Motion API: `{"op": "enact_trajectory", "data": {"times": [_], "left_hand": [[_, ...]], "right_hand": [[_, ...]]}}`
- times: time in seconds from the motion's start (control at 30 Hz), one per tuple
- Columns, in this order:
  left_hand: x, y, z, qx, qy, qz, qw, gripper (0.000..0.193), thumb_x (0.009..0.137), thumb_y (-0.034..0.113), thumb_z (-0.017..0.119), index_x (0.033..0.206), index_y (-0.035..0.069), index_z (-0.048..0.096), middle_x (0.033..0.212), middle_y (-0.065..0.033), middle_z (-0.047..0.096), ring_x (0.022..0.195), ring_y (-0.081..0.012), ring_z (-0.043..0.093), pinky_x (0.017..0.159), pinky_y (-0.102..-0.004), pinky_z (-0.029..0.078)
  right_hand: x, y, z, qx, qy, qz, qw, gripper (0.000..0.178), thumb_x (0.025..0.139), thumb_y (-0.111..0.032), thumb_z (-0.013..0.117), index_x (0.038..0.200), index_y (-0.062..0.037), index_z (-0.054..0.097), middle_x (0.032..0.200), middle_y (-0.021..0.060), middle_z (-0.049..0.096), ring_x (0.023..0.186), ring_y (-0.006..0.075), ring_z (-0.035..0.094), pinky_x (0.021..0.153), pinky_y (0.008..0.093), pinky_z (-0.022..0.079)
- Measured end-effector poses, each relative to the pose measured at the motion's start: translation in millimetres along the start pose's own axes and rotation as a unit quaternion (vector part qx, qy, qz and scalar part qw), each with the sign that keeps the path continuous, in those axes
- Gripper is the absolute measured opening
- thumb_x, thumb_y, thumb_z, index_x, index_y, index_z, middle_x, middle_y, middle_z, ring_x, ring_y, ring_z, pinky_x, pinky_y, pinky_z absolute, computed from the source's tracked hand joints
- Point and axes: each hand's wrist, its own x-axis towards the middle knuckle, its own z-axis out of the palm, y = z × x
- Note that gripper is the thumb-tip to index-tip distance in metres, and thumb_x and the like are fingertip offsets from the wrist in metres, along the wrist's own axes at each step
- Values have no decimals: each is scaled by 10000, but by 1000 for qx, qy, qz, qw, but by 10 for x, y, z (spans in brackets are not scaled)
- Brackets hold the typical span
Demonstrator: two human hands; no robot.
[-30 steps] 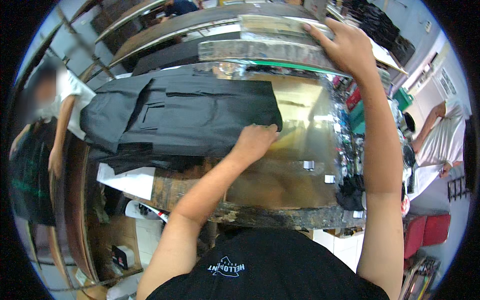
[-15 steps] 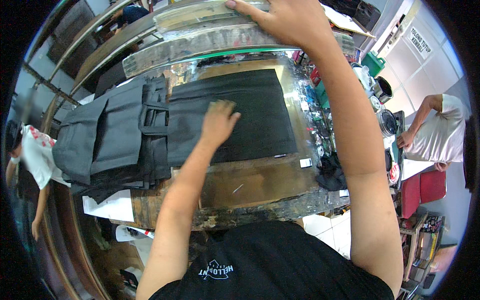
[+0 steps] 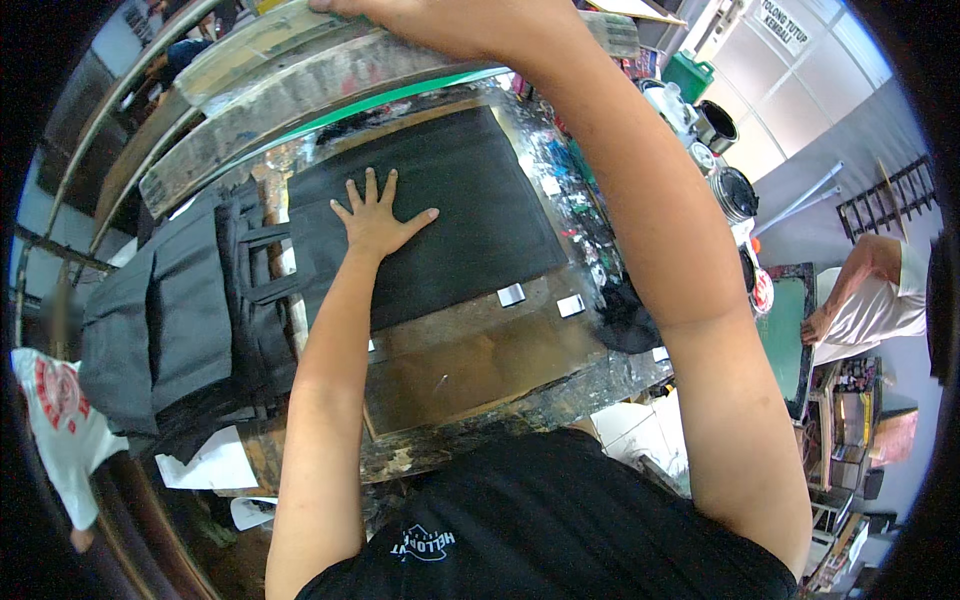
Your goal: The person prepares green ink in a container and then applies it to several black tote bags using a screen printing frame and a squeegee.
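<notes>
A black fabric piece [image 3: 470, 215] lies flat on a paint-stained printing board [image 3: 470, 370]. My left hand [image 3: 375, 220] presses flat on the fabric's left part, fingers spread. My right hand [image 3: 450, 20] reaches up and grips the raised wooden screen frame [image 3: 300, 80] at its top edge, above the board. A stack of black fabric bags with straps [image 3: 180, 320] hangs over the board's left side.
Paint cans and pots [image 3: 720, 150] stand at the right of the board. A dark rag [image 3: 625, 320] lies at the board's right edge. Another person in a white shirt [image 3: 870, 290] works at the far right; someone in white and red [image 3: 55, 430] stands at the left.
My left hand has slid the black fabric to the right onto the board and now lies flat on it. My right hand stays on the raised frame, which sits higher in view.
</notes>
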Motion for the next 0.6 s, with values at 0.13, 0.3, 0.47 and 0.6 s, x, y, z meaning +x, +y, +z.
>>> {"op": "enact_trajectory", "data": {"times": [0.13, 0.3, 0.47, 0.6], "left_hand": [[20, 112, 40, -6, 10, 4, 1000, 1222, 725, 984, 464, 1658, 223, 253, 1729, -165, 127, 1569, -491, 61, 1182, -762, 15], [35, 106, 65, -3, 26, 4, 1000, 1188, 745, 953, 494, 1654, 222, 268, 1725, -177, 144, 1567, -492, 93, 1175, -767, 9], [-403, 327, -16, -33, 98, 45, 994, 925, 907, 805, 446, 1598, 192, 405, 1694, -191, 240, 1564, -463, 150, 1188, -752, 5], [-1320, 883, 124, -68, 125, 43, 989, 758, 988, 663, 457, 1563, 170, 466, 1654, -244, 306, 1518, -530, 224, 1140, -800, 30]], "right_hand": [[-33, -6, -34, 12, 1, -1, 1000, 714, 1030, -711, 331, 727, -108, 563, 621, -12, 485, 551, 101, 434, 460, 272, 376], [0, -36, -54, 19, -14, 16, 1000, 713, 1028, -717, 330, 712, -114, 542, 623, -9, 477, 546, 99, 420, 438, 273, 362], [-1, -118, -48, -2, -16, 27, 1000, 723, 1022, -731, 327, 727, -114, 562, 639, 0, 491, 556, 96, 431, 439, 269, 382], [-114, -31, -50, -19, -1, 43, 999, 736, 1017, -746, 321, 754, -118, 599, 667, 3, 527, 577, 102, 470, 458, 272, 414]]}}
